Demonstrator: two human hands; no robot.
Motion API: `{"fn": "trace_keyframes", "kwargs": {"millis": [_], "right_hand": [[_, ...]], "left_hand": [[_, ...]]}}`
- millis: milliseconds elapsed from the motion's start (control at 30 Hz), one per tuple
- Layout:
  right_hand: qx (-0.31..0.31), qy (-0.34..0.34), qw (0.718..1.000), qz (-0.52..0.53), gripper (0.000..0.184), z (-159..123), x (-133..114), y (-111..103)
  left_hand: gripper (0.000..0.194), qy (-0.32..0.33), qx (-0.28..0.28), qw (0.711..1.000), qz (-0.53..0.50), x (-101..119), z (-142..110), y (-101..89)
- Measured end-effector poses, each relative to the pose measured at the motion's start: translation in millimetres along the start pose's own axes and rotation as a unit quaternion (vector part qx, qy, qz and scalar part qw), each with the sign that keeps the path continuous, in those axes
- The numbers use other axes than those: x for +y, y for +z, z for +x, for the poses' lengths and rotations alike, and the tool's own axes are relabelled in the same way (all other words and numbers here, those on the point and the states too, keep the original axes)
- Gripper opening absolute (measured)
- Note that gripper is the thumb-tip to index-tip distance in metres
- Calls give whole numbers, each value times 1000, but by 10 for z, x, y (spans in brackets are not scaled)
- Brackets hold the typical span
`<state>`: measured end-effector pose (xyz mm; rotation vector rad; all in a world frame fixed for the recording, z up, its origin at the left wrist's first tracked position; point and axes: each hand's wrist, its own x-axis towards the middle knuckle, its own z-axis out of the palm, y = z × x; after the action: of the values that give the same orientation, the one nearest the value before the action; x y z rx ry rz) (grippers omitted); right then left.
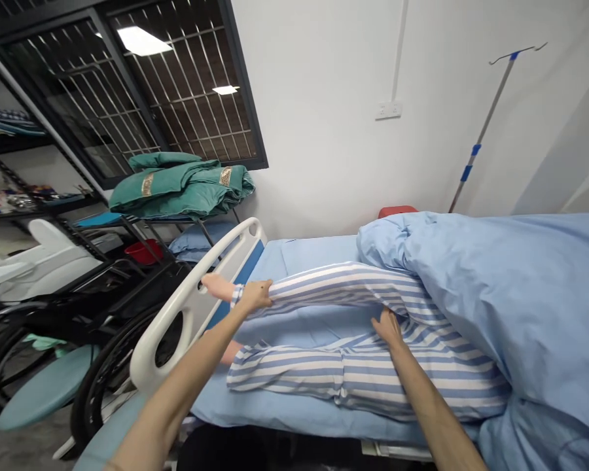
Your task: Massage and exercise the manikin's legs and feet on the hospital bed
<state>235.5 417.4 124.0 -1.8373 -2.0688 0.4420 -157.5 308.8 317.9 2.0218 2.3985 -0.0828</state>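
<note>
A figure in blue-and-white striped trousers (353, 288) lies on a hospital bed (304, 255), its upper part hidden under a light blue quilt (495, 288). My left hand (255, 294) is closed round the far leg at the ankle, just short of the bare foot (216, 285). That leg is held above the mattress. My right hand (387, 327) reaches under the same leg near the knee, fingers pressed against the striped cloth. The near leg (324, 376) lies flat on the sheet.
A white footboard rail (186, 307) stands at the bed's end. Left of it are a black wheelchair (93, 373), a rack with folded green blankets (181, 186) and a red basin (140, 252). An IV pole (485, 124) leans by the white wall.
</note>
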Motion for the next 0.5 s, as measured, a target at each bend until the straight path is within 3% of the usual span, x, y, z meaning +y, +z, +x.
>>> {"fn": "trace_keyframes", "kwargs": {"millis": [100,233,367,500], "right_hand": [[-85,-6,995,-43,41,-19,11,10],[-88,-14,994,-61,39,-58,-2,-24],[-78,-9,996,-45,38,-84,-41,-82],[-77,-3,996,-50,38,-84,-69,-113]], "left_hand": [[39,30,-6,998,50,-98,-29,-320],[39,35,-19,996,73,-3,-41,-580],[39,17,-10,999,47,49,-24,-663],[34,28,-1,999,37,-39,-26,-586]]}}
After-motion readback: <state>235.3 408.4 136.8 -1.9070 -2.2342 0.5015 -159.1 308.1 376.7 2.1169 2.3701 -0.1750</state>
